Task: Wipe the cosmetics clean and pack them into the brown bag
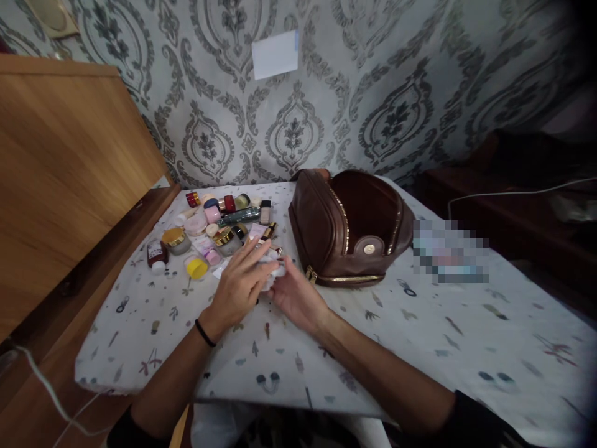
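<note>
Left hand (237, 286) and right hand (298, 295) met over the patterned cloth (326, 379), fingers closed around a small whitish item (273, 269), mostly hidden; exact grip not readable. It sat between both hands, at the near edge of a cluster of jars and tubes. Just left of the hands: yellow cap (196, 267), gold-lidded jar (175, 241), dark red bottle (157, 255) with white cap. To the right, apart from the hands, stood a brown leather bag (349, 230), unzipped, gaping. Behind: grey patterned wall (293, 130).
</note>
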`<state>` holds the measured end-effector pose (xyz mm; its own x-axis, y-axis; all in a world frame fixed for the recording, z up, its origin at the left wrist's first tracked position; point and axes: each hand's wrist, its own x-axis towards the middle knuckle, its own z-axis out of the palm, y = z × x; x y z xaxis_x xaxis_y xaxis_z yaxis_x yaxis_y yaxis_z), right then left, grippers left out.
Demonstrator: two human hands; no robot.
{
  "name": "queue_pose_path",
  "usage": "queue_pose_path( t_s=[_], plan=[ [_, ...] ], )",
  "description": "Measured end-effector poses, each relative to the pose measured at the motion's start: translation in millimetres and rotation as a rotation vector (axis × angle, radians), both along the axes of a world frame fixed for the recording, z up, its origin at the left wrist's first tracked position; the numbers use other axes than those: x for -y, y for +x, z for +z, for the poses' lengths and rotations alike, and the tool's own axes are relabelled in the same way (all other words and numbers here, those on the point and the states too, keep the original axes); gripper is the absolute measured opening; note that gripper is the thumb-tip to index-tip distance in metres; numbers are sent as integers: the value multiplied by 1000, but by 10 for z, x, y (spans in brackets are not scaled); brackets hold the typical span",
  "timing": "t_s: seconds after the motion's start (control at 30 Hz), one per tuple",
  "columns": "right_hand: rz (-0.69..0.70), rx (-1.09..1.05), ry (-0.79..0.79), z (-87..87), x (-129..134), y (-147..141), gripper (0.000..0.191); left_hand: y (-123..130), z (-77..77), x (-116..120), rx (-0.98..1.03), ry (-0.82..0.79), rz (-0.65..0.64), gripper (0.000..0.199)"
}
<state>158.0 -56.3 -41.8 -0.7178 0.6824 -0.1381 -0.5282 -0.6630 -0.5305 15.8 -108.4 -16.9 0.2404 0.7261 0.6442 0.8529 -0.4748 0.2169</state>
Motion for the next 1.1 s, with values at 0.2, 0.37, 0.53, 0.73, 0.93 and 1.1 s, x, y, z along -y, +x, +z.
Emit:
queue_pose_path(
  t_s=[0.2,0.37,0.53,0.73,0.93,1.1],
  plan=[
    [-36,-10,-5,20,-55,22,28,-17,54,7,-33,-40,-94,25],
    [-48,-22,9,-15,-82,39,30,-17,100,36,70,-32,-59,22],
    [-72,-16,29,12,-94,51,33,-24,108,35,263,24,142,16],
    [-102,8,56,51,-76,43,41,-83,127,15,571,-115,267,22],
    [-151,39,170,126,-15,31,40,-140,97,-30,835,-412,64,40],
    [-140,101,219,120,-17,41,41,-138,60,-36,771,-301,102,37]
  ],
)
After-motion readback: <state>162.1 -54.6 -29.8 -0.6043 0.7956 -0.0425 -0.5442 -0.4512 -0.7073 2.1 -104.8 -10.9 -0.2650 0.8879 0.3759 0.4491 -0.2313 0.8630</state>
